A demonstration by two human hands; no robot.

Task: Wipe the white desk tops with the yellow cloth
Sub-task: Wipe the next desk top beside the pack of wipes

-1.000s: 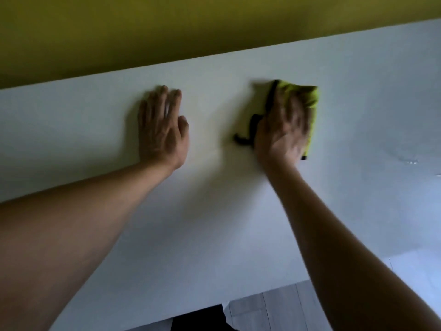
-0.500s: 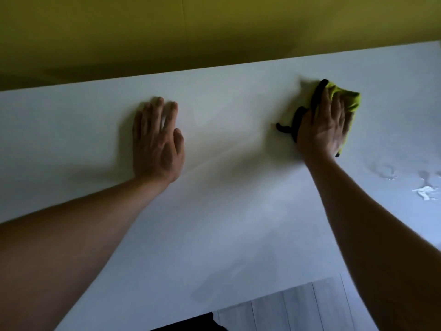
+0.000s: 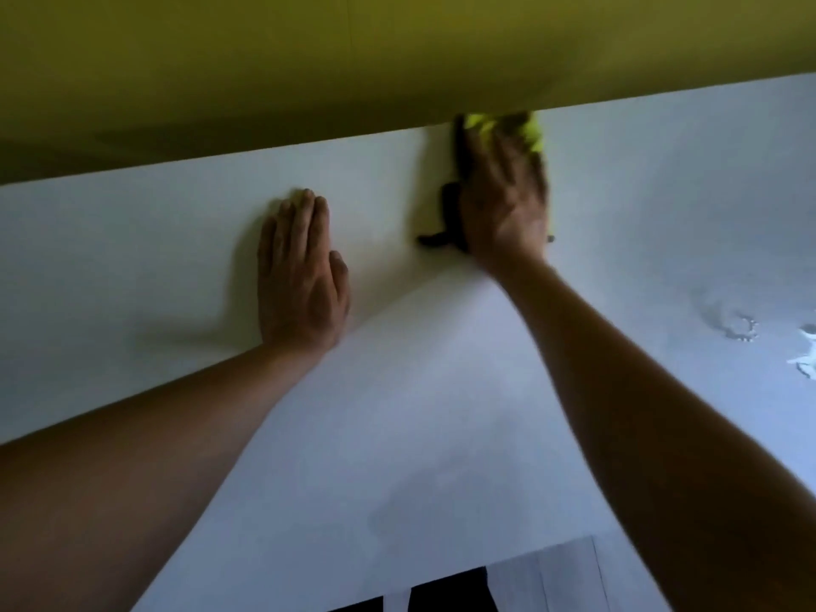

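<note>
The white desk top [image 3: 397,413] fills most of the view. My right hand [image 3: 503,201] presses flat on the yellow cloth [image 3: 532,130] with a black edge, at the desk's far edge against the yellow wall. Only the cloth's far corner and its black trim show past my fingers. My left hand [image 3: 300,280] lies flat on the desk, palm down, fingers together, holding nothing, to the left of the cloth.
A yellow wall [image 3: 353,59] runs along the desk's far edge. Wet droplets and streaks [image 3: 737,329] lie on the desk at the right. The pale plank floor [image 3: 552,576] shows past the near edge at the bottom.
My right hand has slid the cloth leftward and away from me, up to the wall edge. The left hand has stayed planted on the desk.
</note>
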